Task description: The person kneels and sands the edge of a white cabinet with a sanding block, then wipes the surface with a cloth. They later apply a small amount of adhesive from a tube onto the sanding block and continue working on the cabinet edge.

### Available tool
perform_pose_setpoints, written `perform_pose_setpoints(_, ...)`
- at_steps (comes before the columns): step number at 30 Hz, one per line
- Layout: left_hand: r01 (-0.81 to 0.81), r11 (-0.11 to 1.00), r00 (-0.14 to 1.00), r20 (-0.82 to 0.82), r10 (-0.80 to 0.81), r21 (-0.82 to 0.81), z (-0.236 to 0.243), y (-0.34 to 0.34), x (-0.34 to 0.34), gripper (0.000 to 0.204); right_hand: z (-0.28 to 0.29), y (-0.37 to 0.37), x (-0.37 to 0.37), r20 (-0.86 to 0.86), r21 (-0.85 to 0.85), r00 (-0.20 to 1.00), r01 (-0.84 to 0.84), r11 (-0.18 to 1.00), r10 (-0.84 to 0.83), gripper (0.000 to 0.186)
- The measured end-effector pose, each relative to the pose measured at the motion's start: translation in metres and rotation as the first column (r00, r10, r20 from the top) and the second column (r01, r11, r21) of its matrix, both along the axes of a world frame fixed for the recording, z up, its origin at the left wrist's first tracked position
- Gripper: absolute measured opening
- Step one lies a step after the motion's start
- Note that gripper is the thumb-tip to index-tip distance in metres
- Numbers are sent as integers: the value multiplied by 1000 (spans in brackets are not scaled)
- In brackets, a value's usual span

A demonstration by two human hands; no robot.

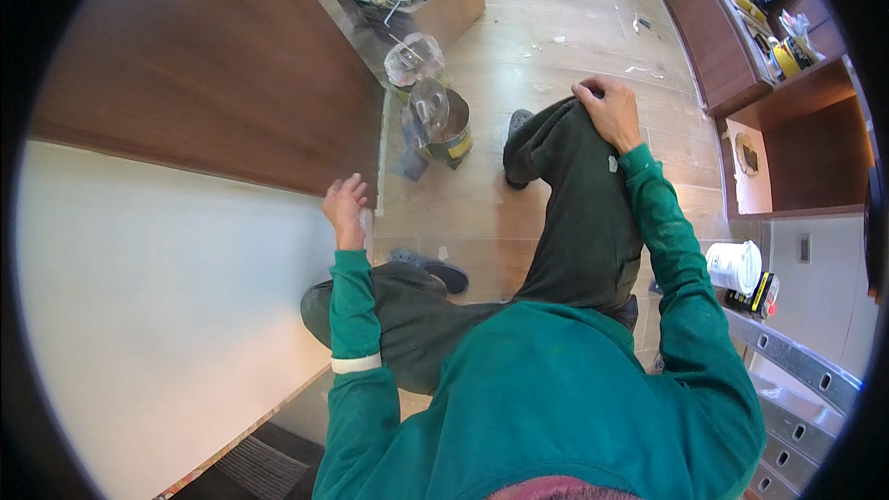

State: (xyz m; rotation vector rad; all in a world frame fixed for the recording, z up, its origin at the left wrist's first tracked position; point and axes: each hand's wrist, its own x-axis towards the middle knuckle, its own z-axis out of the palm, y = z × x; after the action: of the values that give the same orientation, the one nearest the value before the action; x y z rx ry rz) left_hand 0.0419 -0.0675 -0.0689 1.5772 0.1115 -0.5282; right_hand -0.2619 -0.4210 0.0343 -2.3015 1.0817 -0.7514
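in the head view, the left hand [347, 210] lies near nine o'clock, palm loose and fingers spread, with nothing in it. it is just beside the lower edge of the brown panel [204, 65] that fills ten o'clock; whether it touches cannot be told. the right hand [609, 113], at two o'clock, rests on the knee of the dark trousers [583, 222], fingers curled over the cloth; i cannot tell whether it pinches a fold.

as for progress, neither hand has a tool, so work looks paused. the brown panel stands in place above a white panel [167, 306], and at half past two a pale board [748, 190] in the cabinet [824, 153] has a roundish opening, seemingly already cut.

clearing up appears not yet done: an open bucket [457, 145] stands at twelve o'clock, a box [456, 11] heaped with tools lies farther that way, scraps [637, 68] litter the floor [556, 0] around half past one, and a white tub [733, 266] and a ladder [804, 366] remain out between three and four.
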Motion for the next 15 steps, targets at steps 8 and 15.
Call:
perform_pose_setpoints(8, 541, 741, 264, 756, -598, 398, 138, -41, -116, 40, -2, -3, -7, 7, 44, 999, 34, 998, -34, 34)
perform_pose_setpoints(15, 690, 616, -378, 915, -141, 380, 310, -64, -182, 29, -6, -7, -9, -51, -34, 999, -5, 999, 3, 37)
